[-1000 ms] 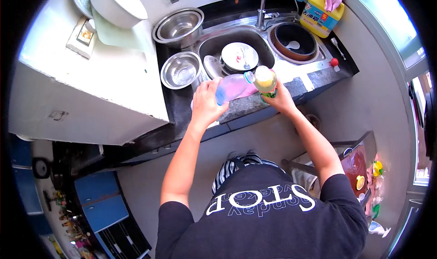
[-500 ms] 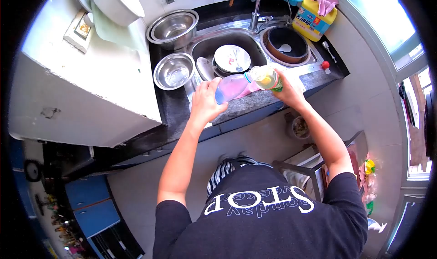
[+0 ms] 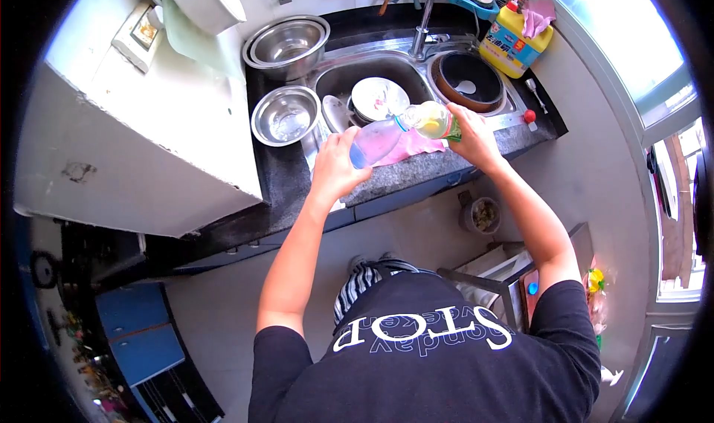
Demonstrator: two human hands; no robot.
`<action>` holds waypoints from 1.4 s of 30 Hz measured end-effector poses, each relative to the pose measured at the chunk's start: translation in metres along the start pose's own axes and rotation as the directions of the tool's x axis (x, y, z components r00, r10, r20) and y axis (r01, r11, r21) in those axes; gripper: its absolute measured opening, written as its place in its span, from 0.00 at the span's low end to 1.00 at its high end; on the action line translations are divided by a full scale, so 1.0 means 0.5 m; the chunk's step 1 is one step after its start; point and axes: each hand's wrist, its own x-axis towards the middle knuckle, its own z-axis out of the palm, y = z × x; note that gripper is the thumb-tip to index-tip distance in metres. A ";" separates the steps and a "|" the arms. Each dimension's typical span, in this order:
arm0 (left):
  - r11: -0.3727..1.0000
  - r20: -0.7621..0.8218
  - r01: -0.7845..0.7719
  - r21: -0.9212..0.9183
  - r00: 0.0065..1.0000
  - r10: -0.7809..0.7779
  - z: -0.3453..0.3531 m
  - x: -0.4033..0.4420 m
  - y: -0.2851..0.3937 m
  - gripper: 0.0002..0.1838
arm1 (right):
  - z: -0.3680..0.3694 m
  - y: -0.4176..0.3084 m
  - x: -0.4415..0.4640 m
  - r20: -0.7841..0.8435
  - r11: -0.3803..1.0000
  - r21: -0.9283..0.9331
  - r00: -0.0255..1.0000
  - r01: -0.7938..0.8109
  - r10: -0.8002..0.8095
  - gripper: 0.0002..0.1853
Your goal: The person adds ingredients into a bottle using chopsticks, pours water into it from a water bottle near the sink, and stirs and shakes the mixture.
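Observation:
My left hand (image 3: 336, 168) is wrapped round a clear, bluish plastic bottle (image 3: 378, 141), which slants up to the right. In my right hand (image 3: 474, 138) is a second bottle (image 3: 432, 121), see-through with yellow-green contents and a green label, lying nearly level. The two necks meet in front of the sink's edge, seemingly mouth to mouth; the exact contact is too small to tell. Below them a pink cloth (image 3: 411, 147) lies on the counter edge. White plates (image 3: 379, 96) are stacked in the sink basin (image 3: 335, 77) just beyond the bottles.
Steel bowls (image 3: 285, 116) stand left of the sink. A dark pan (image 3: 470, 79) with a white spoon fills the right basin. The faucet (image 3: 422, 33) rises behind, and a yellow detergent jug (image 3: 513, 44) stands at the right. A bin (image 3: 480, 216) is on the floor.
My right hand has lifted its bottle's base slightly, so that bottle lies closer to level. My left hand stays nearly in place. The head view has shifted a little.

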 end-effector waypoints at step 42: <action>0.997 0.011 0.070 0.020 0.997 -0.070 -0.015 -0.010 -0.029 0.43 | -0.005 -0.024 0.052 -0.006 0.981 -0.168 0.995 0.095 -0.097 0.37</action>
